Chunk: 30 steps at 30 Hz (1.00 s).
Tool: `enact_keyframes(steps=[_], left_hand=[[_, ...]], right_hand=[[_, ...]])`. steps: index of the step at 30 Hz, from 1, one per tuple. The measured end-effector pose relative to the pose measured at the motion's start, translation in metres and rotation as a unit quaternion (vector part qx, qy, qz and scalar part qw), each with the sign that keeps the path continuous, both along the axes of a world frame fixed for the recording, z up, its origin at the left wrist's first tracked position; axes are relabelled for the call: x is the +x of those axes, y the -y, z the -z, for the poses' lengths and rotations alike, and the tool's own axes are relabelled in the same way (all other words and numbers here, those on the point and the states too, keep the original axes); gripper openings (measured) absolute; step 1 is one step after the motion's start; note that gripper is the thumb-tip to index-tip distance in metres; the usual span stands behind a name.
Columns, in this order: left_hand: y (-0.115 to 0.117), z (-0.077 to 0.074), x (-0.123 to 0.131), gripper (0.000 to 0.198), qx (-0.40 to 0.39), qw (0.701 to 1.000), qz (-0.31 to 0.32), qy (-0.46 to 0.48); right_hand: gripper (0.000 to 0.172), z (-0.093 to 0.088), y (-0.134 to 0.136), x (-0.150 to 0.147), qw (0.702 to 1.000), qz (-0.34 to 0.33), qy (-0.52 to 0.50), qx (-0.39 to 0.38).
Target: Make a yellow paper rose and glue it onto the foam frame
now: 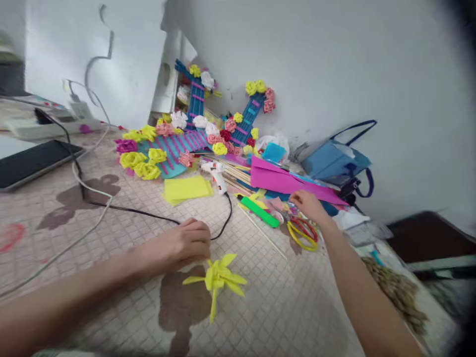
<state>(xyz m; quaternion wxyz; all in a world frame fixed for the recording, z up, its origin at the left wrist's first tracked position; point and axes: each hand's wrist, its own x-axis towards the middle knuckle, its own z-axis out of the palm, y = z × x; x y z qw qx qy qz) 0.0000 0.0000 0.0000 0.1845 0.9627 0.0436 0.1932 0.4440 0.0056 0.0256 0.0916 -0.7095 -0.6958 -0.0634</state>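
My left hand [191, 242] rests low over the table with its fingers curled. Just below its fingertips is a yellow paper flower [217, 276] with long pointed petals; whether the fingers touch or hold it I cannot make out. Out to the right, my right hand [307, 204] reaches into a pile of paper scraps, fingers drawn together; anything between them is too small to name. Close to that hand lie scissors [304, 233] with red and yellow handles. A green marker-like stick [258, 211] lies to their left.
A white glue gun [215, 174] with a black cord lies beside yellow paper sheets [188, 189]. Behind are blue lattice pieces with paper flowers [174, 148] and magenta paper [284, 181]. A phone [35, 161], cables and a blue bag [336, 161] are at the sides.
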Motion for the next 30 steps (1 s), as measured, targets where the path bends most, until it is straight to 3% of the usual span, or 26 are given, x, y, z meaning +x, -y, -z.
enact_keyframes(steps=[5,12,19,30], left_hand=[[-0.003,-0.010,0.008,0.017,0.011,1.000,0.000,-0.005],[-0.016,-0.016,0.024,0.017,0.020,1.000,0.019,-0.009],[-0.035,-0.016,0.042,0.019,0.033,0.999,-0.002,-0.014],[-0.039,-0.013,0.043,0.019,0.032,0.999,-0.010,-0.022]], right_hand=[[0.026,0.002,0.012,0.006,0.998,0.040,-0.003,0.039],[0.015,0.001,0.021,-0.013,0.988,0.057,-0.032,0.140],[0.031,0.002,0.033,-0.042,0.986,-0.038,-0.120,0.107],[0.014,0.015,0.037,-0.032,0.977,0.031,-0.152,0.148]])
